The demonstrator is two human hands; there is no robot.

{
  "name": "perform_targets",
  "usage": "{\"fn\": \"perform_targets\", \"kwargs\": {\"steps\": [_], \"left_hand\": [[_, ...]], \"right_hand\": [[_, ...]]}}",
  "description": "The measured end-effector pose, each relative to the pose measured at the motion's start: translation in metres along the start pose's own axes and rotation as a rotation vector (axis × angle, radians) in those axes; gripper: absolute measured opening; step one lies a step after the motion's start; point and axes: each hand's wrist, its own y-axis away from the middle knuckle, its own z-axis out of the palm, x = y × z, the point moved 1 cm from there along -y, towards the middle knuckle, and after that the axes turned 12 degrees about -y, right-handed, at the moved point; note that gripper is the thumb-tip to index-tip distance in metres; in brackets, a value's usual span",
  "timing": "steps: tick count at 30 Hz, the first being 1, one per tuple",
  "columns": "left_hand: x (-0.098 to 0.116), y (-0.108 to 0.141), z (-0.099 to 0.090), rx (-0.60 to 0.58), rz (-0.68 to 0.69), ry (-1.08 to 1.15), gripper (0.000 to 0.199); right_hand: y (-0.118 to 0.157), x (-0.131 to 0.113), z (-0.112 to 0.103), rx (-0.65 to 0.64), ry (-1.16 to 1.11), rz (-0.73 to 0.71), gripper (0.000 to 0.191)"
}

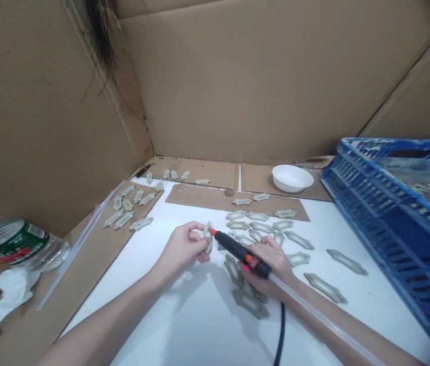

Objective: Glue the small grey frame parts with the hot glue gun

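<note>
My left hand (190,243) pinches a small pale, frame-shaped piece (208,238) upright between thumb and fingers. Wrapped in my right hand (270,264) is a black pen-style glue gun (237,248) with an orange tip, a lit red light and a clear glue stick (314,307) running out of its back. The tip is at the piece, touching it or very close. Around and below my right hand lie several similar grey-green frame pieces (251,302), some partly hidden by the hand. A black cord (281,335) hangs under the glue gun.
A white bowl (293,178) stands at the back. At the right is a blue plastic crate (375,229) with bagged pieces inside. More frames (124,220) lie on cardboard at the left, near a plastic bottle (16,239) and crumpled tissue (15,290). Cardboard walls (237,81) enclose the table.
</note>
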Motion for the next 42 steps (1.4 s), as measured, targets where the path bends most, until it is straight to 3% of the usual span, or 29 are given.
{"fn": "perform_targets", "kwargs": {"steps": [5,21,28,42], "left_hand": [[-0.001,0.001,0.001,0.012,0.006,0.0,0.024],[-0.001,0.003,0.001,0.005,0.013,-0.005,0.026],[0.003,0.005,0.002,0.022,0.005,0.008,0.025],[0.002,0.004,0.002,0.029,0.001,-0.032,0.024]], "right_hand": [[0.0,-0.001,-0.001,0.017,0.037,-0.029,0.006],[0.003,-0.003,0.0,0.005,0.067,-0.019,0.015],[0.008,-0.003,0.0,-0.016,0.115,-0.066,0.002],[0.006,-0.01,-0.001,0.0,0.179,-0.076,0.002]]}}
